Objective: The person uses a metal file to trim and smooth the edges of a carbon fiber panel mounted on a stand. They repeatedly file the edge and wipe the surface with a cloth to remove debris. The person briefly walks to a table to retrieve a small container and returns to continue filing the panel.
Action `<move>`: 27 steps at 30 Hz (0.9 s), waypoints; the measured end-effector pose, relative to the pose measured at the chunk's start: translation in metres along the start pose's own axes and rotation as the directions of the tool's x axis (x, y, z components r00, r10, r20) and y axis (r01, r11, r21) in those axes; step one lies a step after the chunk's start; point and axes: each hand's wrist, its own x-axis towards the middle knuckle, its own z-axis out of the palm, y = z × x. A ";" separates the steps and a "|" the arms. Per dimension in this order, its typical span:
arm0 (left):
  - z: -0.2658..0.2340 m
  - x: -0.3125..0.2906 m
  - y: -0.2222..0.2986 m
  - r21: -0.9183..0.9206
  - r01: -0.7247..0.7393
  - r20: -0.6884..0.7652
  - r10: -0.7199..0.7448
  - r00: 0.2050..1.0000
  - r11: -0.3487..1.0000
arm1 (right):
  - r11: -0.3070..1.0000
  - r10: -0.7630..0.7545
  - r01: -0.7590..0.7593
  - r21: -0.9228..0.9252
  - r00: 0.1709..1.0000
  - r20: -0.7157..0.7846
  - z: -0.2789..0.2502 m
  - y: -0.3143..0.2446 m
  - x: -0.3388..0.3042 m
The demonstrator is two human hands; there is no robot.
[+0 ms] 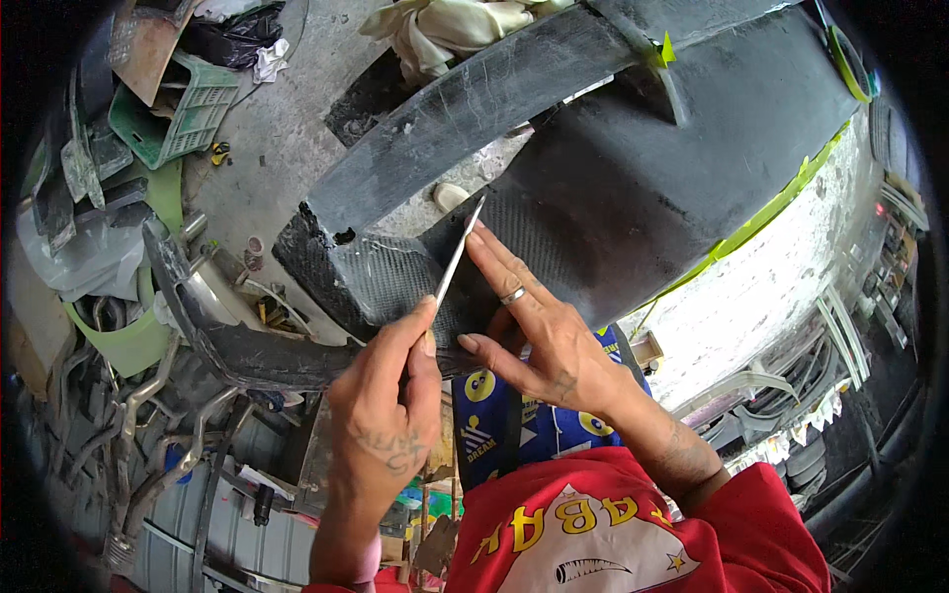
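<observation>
My left hand (388,405) is closed, thumb and fingers pinching the near end of a slim, pale, file-like metal tool (454,265). The tool slants up and to the right. Its far tip rests at the edge of a large black carbon-fibre car body panel (633,178). My right hand (539,341) lies over this panel with fingers stretched out and thumb apart. Its foremost fingertips touch the tool near the tip, and a ring circles one finger. Woven fibre shows on the panel's near left part, next to an opening in it.
Yellow-green tape (751,229) runs along the panel's right edge. Behind it lies a pale cloth (445,30). A green plastic crate (178,114) stands at the far left, above bent metal pipes (148,425). A curved black part (232,346) extends left of the panel.
</observation>
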 end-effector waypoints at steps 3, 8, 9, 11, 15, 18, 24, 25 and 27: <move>0.020 -0.016 -0.007 -0.062 -0.013 -0.089 0.008 0.996 0.998 | 1.000 -0.010 0.010 0.030 1.000 0.013 -0.001 0.003 -0.005; 0.042 -0.026 -0.004 -0.233 0.017 -0.103 -0.042 0.994 0.972 | 0.996 -0.034 0.028 -0.084 0.997 -0.072 0.005 0.003 -0.025; 0.045 -0.027 -0.006 -0.261 0.013 -0.113 -0.044 0.993 0.965 | 0.982 -0.055 0.040 -0.186 0.995 -0.077 0.003 0.003 -0.026; 0.042 -0.032 -0.007 -0.312 0.075 -0.126 -0.120 0.985 0.947 | 0.923 -0.098 0.060 -0.381 0.992 -0.081 -0.006 0.000 -0.027; 0.030 -0.045 -0.024 -0.354 0.097 -0.140 -0.156 0.978 0.930 | 0.745 0.034 -0.113 -0.658 0.991 -0.132 -0.017 -0.022 -0.014; 0.022 -0.048 -0.028 -0.416 0.151 -0.105 -0.212 0.972 0.897 | 0.640 0.064 -0.096 -0.763 0.995 -0.071 -0.014 -0.030 -0.006; 0.019 -0.057 -0.042 -0.429 0.123 -0.112 -0.189 0.976 0.895 | 0.855 -0.061 0.038 -0.518 0.998 -0.028 -0.019 -0.022 -0.019; 0.019 -0.057 -0.042 -0.442 0.126 -0.108 -0.192 0.975 0.888 | 0.872 -0.070 0.035 -0.489 0.996 -0.052 -0.020 -0.020 -0.020; 0.018 -0.061 -0.046 -0.469 0.134 -0.064 -0.185 0.981 0.873 | 0.882 -0.083 0.017 -0.471 0.989 -0.120 -0.026 -0.025 -0.025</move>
